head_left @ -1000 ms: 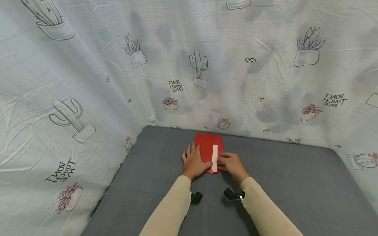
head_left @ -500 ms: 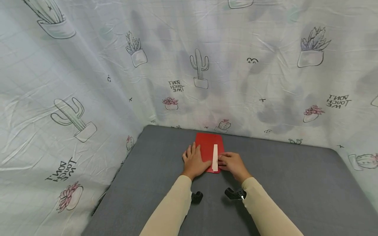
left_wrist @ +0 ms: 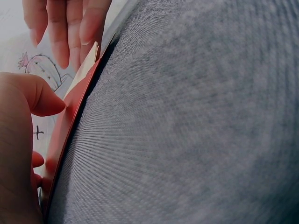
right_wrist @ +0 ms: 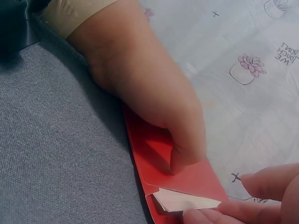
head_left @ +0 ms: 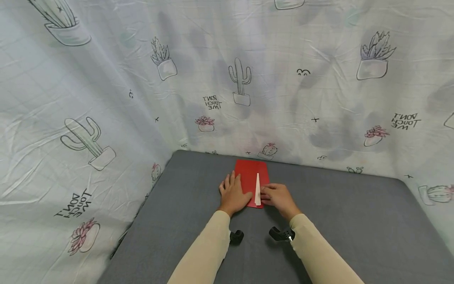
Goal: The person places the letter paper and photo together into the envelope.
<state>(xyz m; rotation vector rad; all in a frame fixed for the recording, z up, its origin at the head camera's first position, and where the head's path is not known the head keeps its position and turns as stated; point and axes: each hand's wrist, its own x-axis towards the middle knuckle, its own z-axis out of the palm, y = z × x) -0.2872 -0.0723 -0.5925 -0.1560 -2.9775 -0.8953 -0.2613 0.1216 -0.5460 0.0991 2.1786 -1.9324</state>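
Note:
A flat red folder-like piece (head_left: 248, 170), resembling an envelope or booklet, lies on the table. Cream paper (head_left: 257, 193) shows as a narrow upright strip near its right side, tapering towards the far end. Layered paper edges (right_wrist: 180, 200) appear beside the red panel in the right wrist view. My left hand (head_left: 234, 196) rests on the left of the red piece, fingers spread, thumb tip (left_wrist: 53, 105) pressing its face. The right hand (head_left: 278, 198) is at the right edge, bent fingers (right_wrist: 233, 210) pinching the cream paper.
The grey cloth-covered table (head_left: 340, 221) spreads out on both sides. A white curtain (head_left: 276, 86) printed with cacti hangs along the back and left. Black wrist mounts (head_left: 281, 233) stick out beneath the sleeves.
The visible cream strip has become narrower, most of all at its far end, which now tapers to a point. My left thumb has drawn slightly left; otherwise both hands stay nearly in place.

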